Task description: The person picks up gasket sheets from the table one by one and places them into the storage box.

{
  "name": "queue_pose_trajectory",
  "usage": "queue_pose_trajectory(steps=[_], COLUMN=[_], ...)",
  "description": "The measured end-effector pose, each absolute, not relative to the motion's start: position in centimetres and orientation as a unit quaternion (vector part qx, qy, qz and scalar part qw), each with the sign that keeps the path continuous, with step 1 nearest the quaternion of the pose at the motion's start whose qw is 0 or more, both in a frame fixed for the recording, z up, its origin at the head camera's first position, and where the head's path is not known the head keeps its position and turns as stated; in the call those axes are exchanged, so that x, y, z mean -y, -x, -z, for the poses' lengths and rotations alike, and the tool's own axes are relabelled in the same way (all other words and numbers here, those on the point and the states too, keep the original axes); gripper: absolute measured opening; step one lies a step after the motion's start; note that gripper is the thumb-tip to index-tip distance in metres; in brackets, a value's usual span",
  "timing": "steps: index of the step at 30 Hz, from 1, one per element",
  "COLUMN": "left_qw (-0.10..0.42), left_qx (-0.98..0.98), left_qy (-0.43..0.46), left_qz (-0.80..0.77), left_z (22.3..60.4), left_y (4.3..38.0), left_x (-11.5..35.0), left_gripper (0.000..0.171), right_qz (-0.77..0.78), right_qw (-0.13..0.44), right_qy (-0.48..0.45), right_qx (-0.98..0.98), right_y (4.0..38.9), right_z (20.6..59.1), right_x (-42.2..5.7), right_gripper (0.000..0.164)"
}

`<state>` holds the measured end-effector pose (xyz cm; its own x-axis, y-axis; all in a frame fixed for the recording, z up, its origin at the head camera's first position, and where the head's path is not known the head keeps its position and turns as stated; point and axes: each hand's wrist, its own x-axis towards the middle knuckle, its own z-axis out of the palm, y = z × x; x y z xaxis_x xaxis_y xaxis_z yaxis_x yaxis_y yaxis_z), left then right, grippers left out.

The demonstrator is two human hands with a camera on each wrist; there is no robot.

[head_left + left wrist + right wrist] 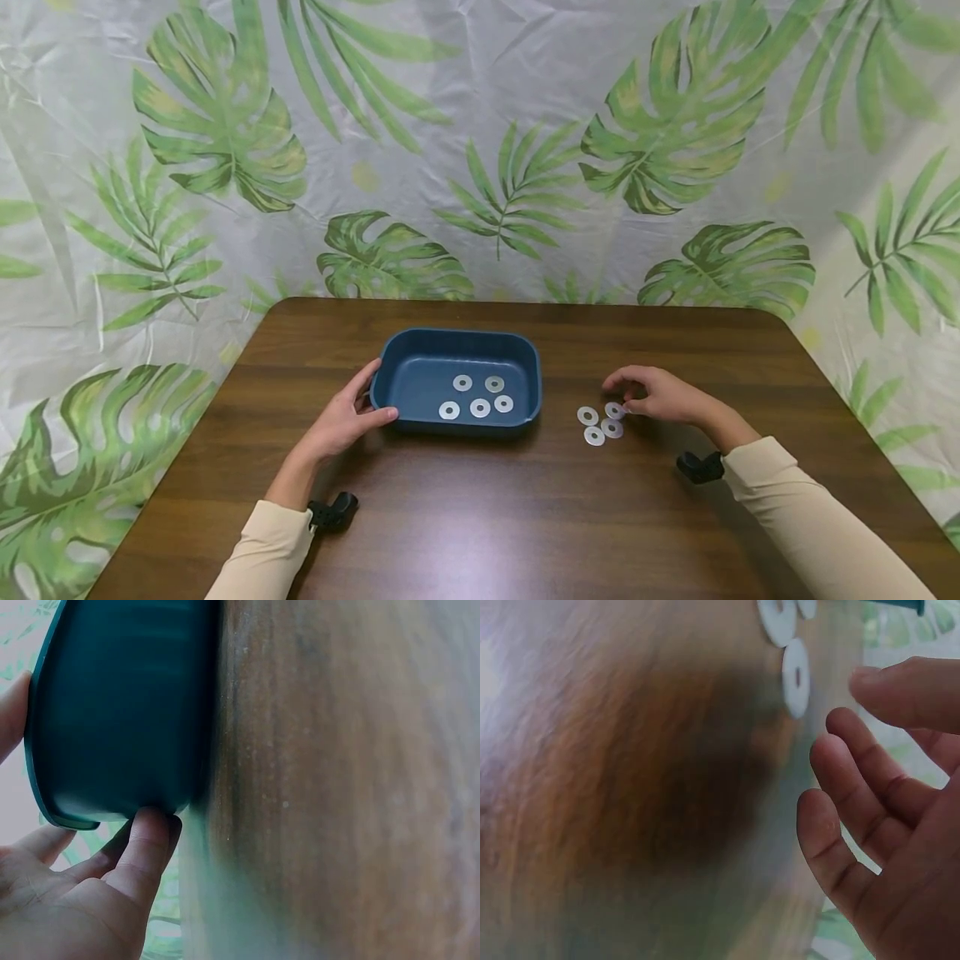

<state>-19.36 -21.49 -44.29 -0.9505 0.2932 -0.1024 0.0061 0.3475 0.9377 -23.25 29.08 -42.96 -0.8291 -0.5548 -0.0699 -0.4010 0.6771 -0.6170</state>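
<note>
A blue rectangular tray (420, 385) sits on the table, with several flat metal washers (474, 409) lying on its floor. My left hand (347, 422) grips the tray's left end, the thumb over the front rim. In the left wrist view, fingertips (152, 821) press against the tray's outer wall. Right of the tray lies a small cluster of loose washers (582, 416). Over its right side hovers my right hand (660, 393), fingers loosely bent and thumb tip right at one washer. From the right wrist, that hand (900, 787) shows a gap between thumb and fingers, beside a washer (790, 679).
The dark wood table (480, 508) has rounded far corners. Behind it hangs a pale curtain (525, 100) with green leaf prints. A black wrist camera (333, 511) is strapped to the left wrist, and another camera (700, 467) to the right one.
</note>
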Motion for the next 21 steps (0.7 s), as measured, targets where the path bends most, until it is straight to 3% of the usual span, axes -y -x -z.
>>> queue_pose_trajectory(steps=[21], left_qw=[0.128], left_qx=[-0.807], left_qy=[-0.094], left_qz=[-0.569], left_z=[44.2], left_y=[19.5], left_x=[21.6], left_gripper=[0.088], right_qz=[0.253], right_qw=[0.113], right_qy=[0.289], right_qx=[-0.916], right_y=[23.4], right_z=[44.5], right_x=[-28.7], right_gripper=[0.027])
